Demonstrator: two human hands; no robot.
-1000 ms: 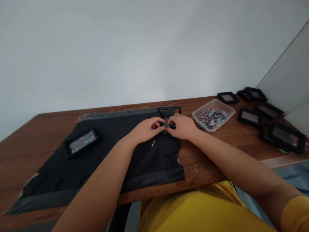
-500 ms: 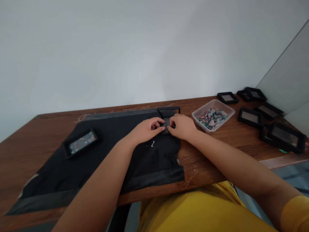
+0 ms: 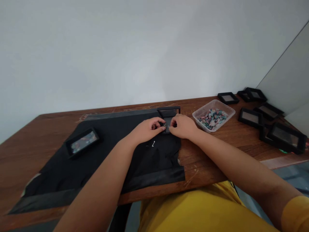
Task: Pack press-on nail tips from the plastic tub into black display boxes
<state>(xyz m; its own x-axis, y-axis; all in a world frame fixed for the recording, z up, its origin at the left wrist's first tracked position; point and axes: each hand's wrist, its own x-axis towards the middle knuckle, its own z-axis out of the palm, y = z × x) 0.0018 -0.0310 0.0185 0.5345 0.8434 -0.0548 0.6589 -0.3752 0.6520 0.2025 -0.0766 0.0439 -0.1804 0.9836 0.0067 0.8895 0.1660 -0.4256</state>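
Observation:
A small black box (image 3: pixel 172 121) stands open on the black cloth, its windowed lid (image 3: pixel 167 112) tilted up at the back. At the box's left side is my left hand (image 3: pixel 151 128), thumb and fingertips closed around a small, dark, shiny piece (image 3: pixel 164 125). My right hand (image 3: pixel 183 126) is curled over the right side of the box, thumb and fingers pinched together. A tiny pale bit shows by its fingertips, too small to name. The hands partly hide the box's inside.
A clear plastic tub (image 3: pixel 198 115) of small pink and teal pieces (image 3: pixel 213 118) stands to the right. Several black window boxes (image 3: pixel 251 116) lie at the far right. A filled one (image 3: pixel 83 142) rests on the cloth (image 3: pixel 111 129) at left. White scraps (image 3: pixel 153 144) lie in front.
My right hand has shifted slightly right, widening the gap between my hands. My left hand stays at the box's left side.

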